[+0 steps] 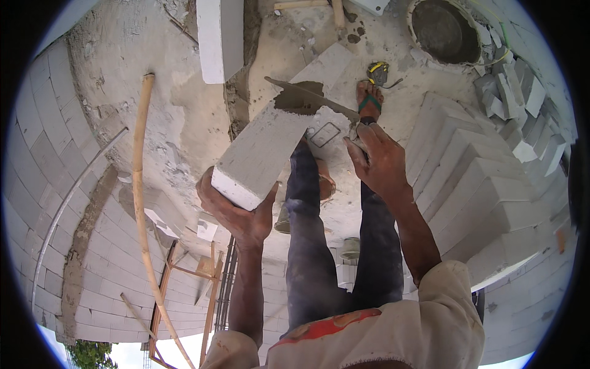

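Observation:
My left hand point(239, 212) grips the near end of a pale grey lightweight concrete block point(261, 157), thumb on one side and fingers round the other. The block is tilted, its far end pointing away to the right. Closed round a handle, my right hand point(381, 150) holds what looks like a hand saw point(316, 97). Its long grey blade lies across the block's far end, tip pointing left. Dark wet mortar point(296, 101) shows there beside the blade; the blade's teeth cannot be made out. Another white block with a dark rectangular mark point(324, 134) is just below the blade.
Stacked blocks point(485, 178) stand at the right, with broken pieces point(510, 92) beyond. A round tub of mortar point(445, 32) is at the far right. A yellow-black tape measure point(377, 72) lies by my foot. Another block point(220, 40) stands far ahead; a bamboo pole point(140, 160) leans left.

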`<state>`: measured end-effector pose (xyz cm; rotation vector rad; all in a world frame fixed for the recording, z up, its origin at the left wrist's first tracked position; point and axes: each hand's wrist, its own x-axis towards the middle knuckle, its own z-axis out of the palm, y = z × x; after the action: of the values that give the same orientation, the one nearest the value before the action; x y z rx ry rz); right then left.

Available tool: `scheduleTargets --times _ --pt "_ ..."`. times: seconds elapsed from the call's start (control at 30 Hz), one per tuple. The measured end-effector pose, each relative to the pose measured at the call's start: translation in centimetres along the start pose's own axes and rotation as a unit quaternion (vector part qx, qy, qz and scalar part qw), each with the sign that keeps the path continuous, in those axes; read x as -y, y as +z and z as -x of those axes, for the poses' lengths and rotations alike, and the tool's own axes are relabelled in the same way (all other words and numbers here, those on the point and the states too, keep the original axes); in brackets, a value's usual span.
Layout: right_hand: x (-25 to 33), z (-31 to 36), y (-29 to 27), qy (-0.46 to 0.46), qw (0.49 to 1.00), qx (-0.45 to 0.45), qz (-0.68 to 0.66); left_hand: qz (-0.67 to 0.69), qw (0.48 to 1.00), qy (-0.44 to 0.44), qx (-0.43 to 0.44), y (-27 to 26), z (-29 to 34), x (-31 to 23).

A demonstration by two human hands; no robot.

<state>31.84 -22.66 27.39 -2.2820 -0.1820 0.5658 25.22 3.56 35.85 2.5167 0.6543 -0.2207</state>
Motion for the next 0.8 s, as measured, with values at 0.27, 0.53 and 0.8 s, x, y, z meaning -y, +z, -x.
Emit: scheduleTargets --times 0.27,0.53,0.8 --pt "2.9 -2.6 -2.4 0.059 0.991 0.086 0.082 -0.022 1.000 0.004 -0.012 0.2 0.2 -1.2" --pt "9.3 2.2 -3.5 -0.059 0.995 0.073 0.014 -0.073 0.997 -0.016 -0.035 0.1 -0.4 -1.8" --pt "5.9 6.0 -3.2 -0.094 0.993 -0.012 -0.072 0.020 0.998 0.019 -0.065 0.7 -0.8 0.5"
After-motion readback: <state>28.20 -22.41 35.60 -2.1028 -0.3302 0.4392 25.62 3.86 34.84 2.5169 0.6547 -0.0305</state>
